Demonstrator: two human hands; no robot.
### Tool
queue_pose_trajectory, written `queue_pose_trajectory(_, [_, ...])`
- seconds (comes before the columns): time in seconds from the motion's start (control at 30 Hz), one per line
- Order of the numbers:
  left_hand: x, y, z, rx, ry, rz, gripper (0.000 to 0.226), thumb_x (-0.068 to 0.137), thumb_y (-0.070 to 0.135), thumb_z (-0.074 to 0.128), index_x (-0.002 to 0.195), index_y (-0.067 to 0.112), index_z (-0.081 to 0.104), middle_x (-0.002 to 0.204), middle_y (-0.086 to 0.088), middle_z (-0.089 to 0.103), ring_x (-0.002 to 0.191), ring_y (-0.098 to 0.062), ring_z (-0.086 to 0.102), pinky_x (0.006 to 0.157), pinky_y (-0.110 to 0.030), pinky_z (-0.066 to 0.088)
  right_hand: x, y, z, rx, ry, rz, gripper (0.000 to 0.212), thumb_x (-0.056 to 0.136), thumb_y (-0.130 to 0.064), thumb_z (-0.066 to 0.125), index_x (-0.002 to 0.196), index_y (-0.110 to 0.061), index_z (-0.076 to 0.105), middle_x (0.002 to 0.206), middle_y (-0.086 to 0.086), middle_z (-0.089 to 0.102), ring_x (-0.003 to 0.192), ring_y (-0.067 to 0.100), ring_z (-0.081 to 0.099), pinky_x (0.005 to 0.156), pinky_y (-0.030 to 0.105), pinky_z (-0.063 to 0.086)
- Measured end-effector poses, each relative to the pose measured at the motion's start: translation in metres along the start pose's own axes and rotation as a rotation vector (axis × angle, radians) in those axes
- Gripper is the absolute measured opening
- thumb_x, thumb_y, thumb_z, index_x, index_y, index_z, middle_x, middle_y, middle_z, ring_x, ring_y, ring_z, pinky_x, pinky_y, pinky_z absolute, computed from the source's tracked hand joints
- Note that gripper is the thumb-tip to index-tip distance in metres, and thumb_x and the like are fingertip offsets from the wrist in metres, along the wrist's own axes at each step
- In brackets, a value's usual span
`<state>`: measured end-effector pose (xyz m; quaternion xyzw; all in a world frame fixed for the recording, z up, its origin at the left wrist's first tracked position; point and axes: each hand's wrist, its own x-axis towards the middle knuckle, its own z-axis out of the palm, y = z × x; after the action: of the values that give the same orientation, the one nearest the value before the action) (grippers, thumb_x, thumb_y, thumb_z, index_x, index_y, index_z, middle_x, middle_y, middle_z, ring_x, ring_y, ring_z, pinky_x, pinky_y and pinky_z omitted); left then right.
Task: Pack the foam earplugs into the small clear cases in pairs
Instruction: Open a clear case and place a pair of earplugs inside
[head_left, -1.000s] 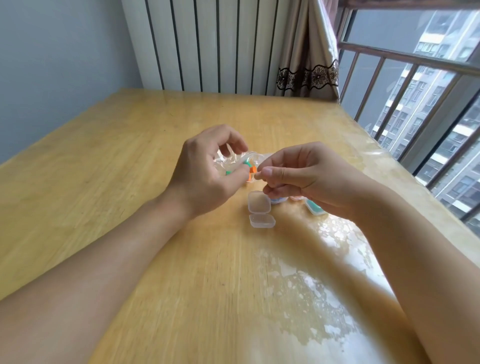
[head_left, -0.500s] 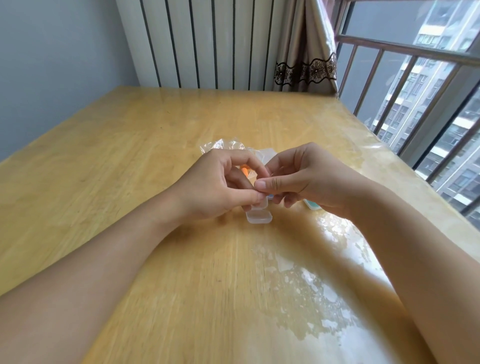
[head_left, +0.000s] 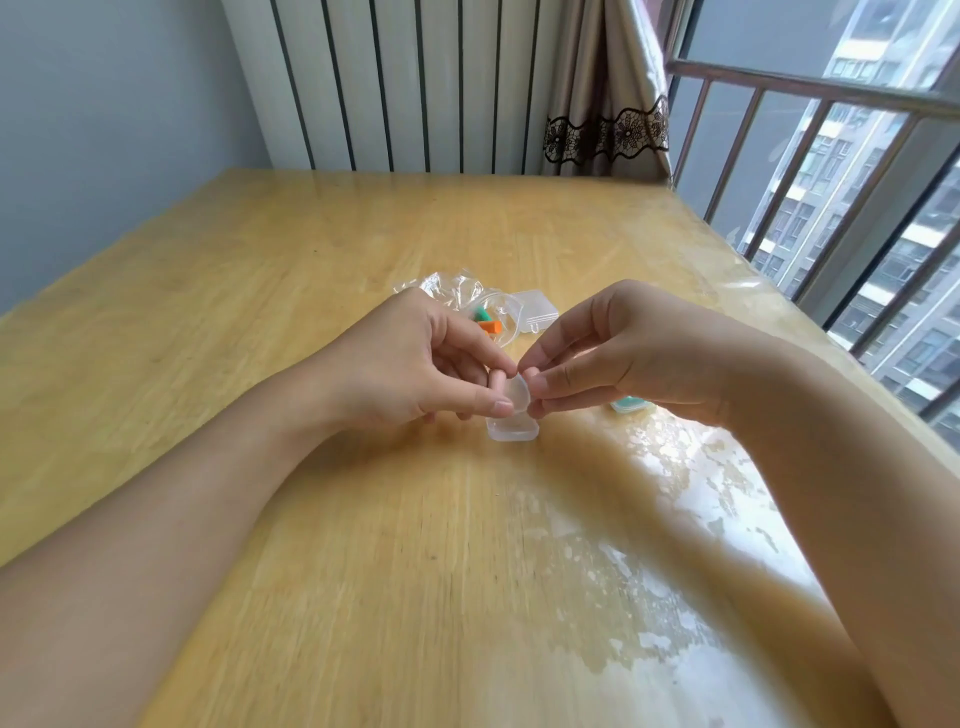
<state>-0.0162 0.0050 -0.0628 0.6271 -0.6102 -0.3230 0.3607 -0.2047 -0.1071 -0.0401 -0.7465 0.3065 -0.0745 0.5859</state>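
— Across the middle of the wooden surface, what takes up the most room?

— Two bare forearms coming in from the near edge. The left hand and the right hand meet just past the centre, closer to the right edge than the left.

— What are the fingers doing?

— On the left hand, thumb and forefinger are curled and pinch the raised lid of a small clear case, and a pale foam earplug sits against the other fingers behind it. The right hand's fingers are curled too, their tips touching the same lid from the other side; whether they also hold an earplug, I cannot tell.

— And the case itself?

— Its base rests on the surface directly under the fingertips, with the lid tilted up.

— Anything behind the hands?

— A crumpled clear plastic bag lies toward the far edge, with an orange earplug and a green earplug at its mouth. Just beside it on the right is another clear case, lying open. A case with teal contents peeks out beneath the right hand.
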Motion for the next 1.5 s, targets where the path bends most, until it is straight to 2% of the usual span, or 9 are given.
queue_pose_trajectory(0.07, [0.000,-0.001,-0.002,0.030,-0.026,0.017,0.025,0.070,0.012,0.089,0.094,0.017,0.082,0.071,-0.001,0.072,0.059,-0.006,0.056,0.056,-0.021,0.046,0.000,0.000,0.002,-0.028,0.010,-0.008,0.021,0.079,0.004,0.078,0.099,0.008,0.074,0.095,0.025,0.077,0.087,0.030,0.078,0.085,0.031,0.062])
queue_pose_trajectory(0.17, [0.001,-0.006,-0.001,0.090,-0.079,0.028,0.026,0.069,0.022,0.091,0.094,0.025,0.083,0.083,-0.025,0.067,0.060,-0.013,0.045,0.062,-0.028,0.038,0.000,0.000,0.007,-0.089,0.022,-0.004,0.018,0.078,0.001,0.081,0.095,0.005,0.076,0.091,0.022,0.078,0.085,0.029,0.078,0.084,0.032,0.063])
queue_pose_trajectory(0.27, [0.002,-0.010,0.001,0.102,-0.126,0.029,0.024,0.071,0.026,0.090,0.094,0.028,0.082,0.081,-0.029,0.065,0.062,-0.021,0.044,0.063,-0.033,0.037,0.002,0.001,0.013,-0.165,0.060,0.003,0.013,0.078,-0.002,0.083,0.089,0.001,0.078,0.084,0.020,0.078,0.078,0.027,0.078,0.081,0.034,0.063])
queue_pose_trajectory(0.5, [0.003,-0.009,0.002,0.106,-0.139,0.013,0.022,0.071,0.030,0.087,0.091,0.022,0.083,0.063,0.011,0.063,0.056,-0.002,0.048,0.056,-0.018,0.039,0.003,0.001,0.024,-0.292,0.144,0.001,0.007,0.077,-0.007,0.082,0.080,-0.003,0.078,0.070,0.013,0.075,0.061,0.015,0.070,0.055,0.021,0.054])
queue_pose_trajectory(0.63, [0.003,-0.007,0.001,0.091,-0.178,0.008,0.031,0.067,0.043,0.083,0.093,0.027,0.083,0.062,0.011,0.057,0.058,-0.005,0.045,0.058,-0.021,0.037,0.002,-0.001,0.026,-0.366,0.168,0.009,0.008,0.075,-0.016,0.085,0.076,-0.011,0.079,0.070,0.011,0.076,0.063,0.014,0.067,0.051,0.018,0.050])
queue_pose_trajectory(0.93, [0.000,-0.005,0.002,0.080,-0.234,-0.004,0.031,0.060,0.037,0.091,0.089,0.029,0.082,0.069,-0.002,0.063,0.060,-0.014,0.048,0.063,-0.032,0.042,0.004,0.000,0.029,-0.473,0.209,-0.026,0.019,0.072,-0.027,0.088,0.067,-0.012,0.077,0.053,-0.002,0.063,0.041,0.006,0.051,0.042,0.018,0.043])
queue_pose_trajectory(1.1, [0.001,-0.008,0.005,0.155,-0.111,0.029,0.031,0.063,0.020,0.095,0.089,0.028,0.081,0.079,-0.009,0.073,0.062,-0.008,0.058,0.066,-0.025,0.052,0.005,0.001,0.020,-0.440,0.153,-0.040,0.014,0.081,-0.025,0.082,0.073,-0.015,0.080,0.059,-0.002,0.068,0.056,0.007,0.061,0.049,0.017,0.047])
queue_pose_trajectory(1.3, [0.002,-0.007,0.009,0.160,-0.068,0.019,0.031,0.062,0.032,0.095,0.089,0.032,0.081,0.072,0.005,0.065,0.063,-0.009,0.056,0.063,-0.033,0.050,0.005,0.002,0.013,-0.428,0.109,-0.084,0.009,0.074,-0.028,0.086,0.077,-0.021,0.081,0.073,0.008,0.075,0.063,0.008,0.064,0.054,0.019,0.049])
queue_pose_trajectory(1.5, [0.004,-0.008,0.010,0.156,-0.042,-0.009,0.028,0.064,0.025,0.094,0.089,0.029,0.082,0.072,-0.001,0.067,0.062,-0.009,0.056,0.062,-0.030,0.048,0.008,0.006,0.015,-0.429,0.143,-0.104,0.012,0.075,-0.031,0.087,0.076,-0.020,0.081,0.074,0.010,0.076,0.064,0.014,0.067,0.057,0.029,0.058])
